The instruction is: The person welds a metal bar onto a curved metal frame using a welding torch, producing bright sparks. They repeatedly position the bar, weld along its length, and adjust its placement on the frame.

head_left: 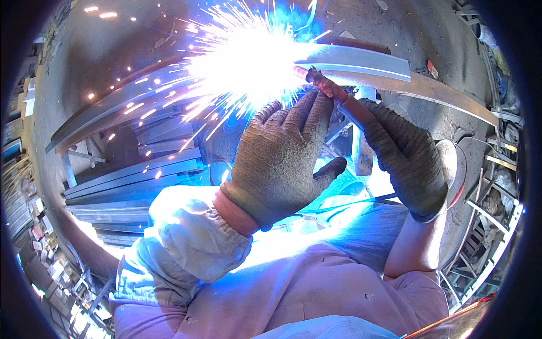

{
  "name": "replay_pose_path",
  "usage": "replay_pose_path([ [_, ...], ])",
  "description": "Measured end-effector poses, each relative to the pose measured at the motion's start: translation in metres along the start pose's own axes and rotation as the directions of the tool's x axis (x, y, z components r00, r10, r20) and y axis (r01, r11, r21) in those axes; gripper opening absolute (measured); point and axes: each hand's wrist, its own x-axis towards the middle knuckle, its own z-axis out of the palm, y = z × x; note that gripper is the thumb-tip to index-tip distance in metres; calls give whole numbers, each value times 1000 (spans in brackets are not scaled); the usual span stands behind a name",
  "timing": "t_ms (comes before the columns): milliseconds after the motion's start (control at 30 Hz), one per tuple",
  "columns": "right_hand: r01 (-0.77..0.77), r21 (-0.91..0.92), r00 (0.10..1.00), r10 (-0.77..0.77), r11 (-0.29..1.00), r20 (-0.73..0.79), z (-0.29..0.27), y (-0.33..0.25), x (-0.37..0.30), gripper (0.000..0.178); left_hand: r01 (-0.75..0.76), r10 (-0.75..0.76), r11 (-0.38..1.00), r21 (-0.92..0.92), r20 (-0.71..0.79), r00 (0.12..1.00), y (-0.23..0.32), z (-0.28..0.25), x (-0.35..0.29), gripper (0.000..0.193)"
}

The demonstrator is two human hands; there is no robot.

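Note:
A welding torch [355, 111] with a reddish-brown neck is gripped by my right hand [406, 155], which wears a dark, dirty work glove. Its tip points left into a blinding white-blue arc [243, 53] that throws sparks. The glare hides the spot being welded. My left hand [276, 161], in a greyish-brown glove, is open, fingers stretched forward and thumb apart. Its foremost fingertips reach the torch neck; whether they touch it I cannot tell. Beyond the hands, a grey metal bar [367, 61] lies along a long curved-looking beam [446, 96].
Several long metal profiles [135, 189] lie stacked at the left, below the beam. A metal rack [494, 226] stands at the right edge, with a thin cable near my right wrist. A small red object [432, 69] lies on the floor [457, 51]. Sparks scatter leftward.

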Motion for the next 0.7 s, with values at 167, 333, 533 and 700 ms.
replay_pose_path([
  [167,64,-9,998,-64,998,-15,4,2,2,37,3,-4,999,-33,-26,1000,-2,5,-2,99],
  [333,149,-7,987,-150,989,-53,8,15,3,38,-17,16,1000,-11,-43,999,-1,5,-2,96],
  [533,128,7,991,-128,992,-31,7,12,3,39,-26,25,999,-30,-47,999,-3,8,-3,92],
  [700,169,-31,984,-171,985,-51,7,17,3,40,-19,19,999,-31,-27,999,-3,10,-3,95],
])
